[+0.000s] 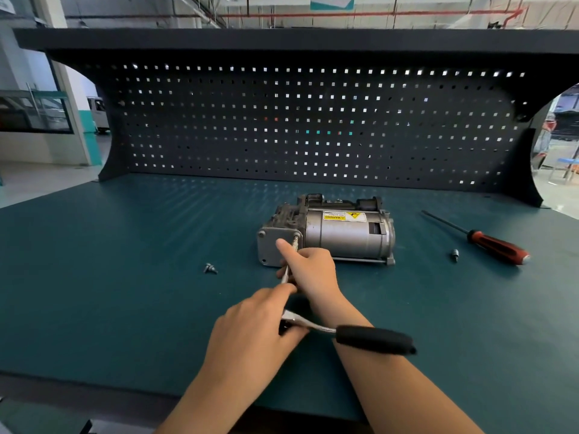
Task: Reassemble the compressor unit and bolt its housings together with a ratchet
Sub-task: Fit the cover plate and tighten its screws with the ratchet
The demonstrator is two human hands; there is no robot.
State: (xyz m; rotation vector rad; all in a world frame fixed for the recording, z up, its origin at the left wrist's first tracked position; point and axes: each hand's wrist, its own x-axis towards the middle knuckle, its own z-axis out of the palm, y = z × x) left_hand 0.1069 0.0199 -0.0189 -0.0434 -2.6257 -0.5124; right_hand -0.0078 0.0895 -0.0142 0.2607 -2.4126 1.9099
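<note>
One compressor lies on its side mid-tabletop, its flat end plate facing the person. One ratchet is held in front of it, its black handle sticking out to the right over the right forearm. The left hand grips the ratchet's head. The right hand curls round the thin extension, index finger straight and pointing at the plate. The extension's tip meets the plate's upper right corner. One loose bolt lies left of the compressor. To its right lie one small bit and one red-and-black screwdriver. One dark pegboard stands behind.
</note>
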